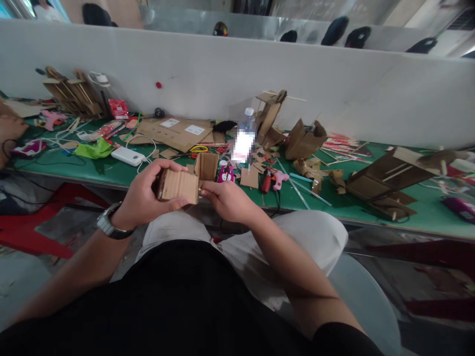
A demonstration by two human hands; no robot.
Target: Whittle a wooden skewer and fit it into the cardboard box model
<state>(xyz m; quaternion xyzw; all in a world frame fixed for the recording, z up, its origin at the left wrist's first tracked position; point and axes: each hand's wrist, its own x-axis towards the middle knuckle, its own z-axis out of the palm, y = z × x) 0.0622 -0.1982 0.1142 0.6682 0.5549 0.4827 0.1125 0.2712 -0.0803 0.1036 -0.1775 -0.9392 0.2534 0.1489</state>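
My left hand (pixel 143 193), with a watch on its wrist, grips a small cardboard box (pixel 180 185) above my lap. The thumb lies along the near side and the fingers wrap round the far side. At the box's right edge, my right hand (pixel 224 198) has its thumb and fingers pinched together. What sits in that pinch is too small to make out. Just beyond both hands, an open cardboard piece (pixel 207 167) stands at the table's edge, beside a purple packet (pixel 225 174).
The green table (pixel 122 173) carries a white power bank (pixel 128 156), flat cardboard (pixel 174 131), a bottle (pixel 248 121), a pink glue gun (pixel 279 179) and a red-handled tool (pixel 266 182). Cardboard models (pixel 389 178) stand to the right. A white partition (pixel 208 74) rises behind.
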